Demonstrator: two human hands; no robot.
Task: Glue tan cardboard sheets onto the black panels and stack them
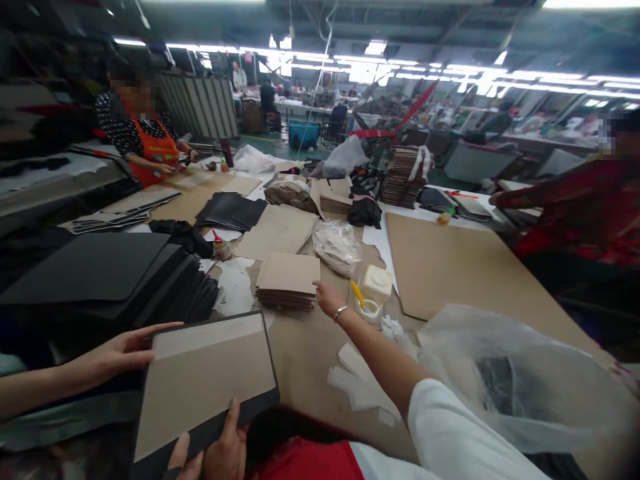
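Observation:
My left hand grips the lower edge of a tan panel with a black border, thumb on top. A co-worker at the left holds the same panel: one pale hand at its upper left edge, the other hand at its bottom edge beside mine. My right hand, with a silver bracelet, reaches forward. Its closed fingers are at the right edge of a stack of cardboard pieces, at the top piece; the thumb is partly hidden. A white tub with a yellow-handled brush stands right of that hand.
Black sheets are piled at the left. Clear plastic and a large brown board lie at the right. White paper strips lie under my right forearm. A worker in an orange apron and one in red stand across.

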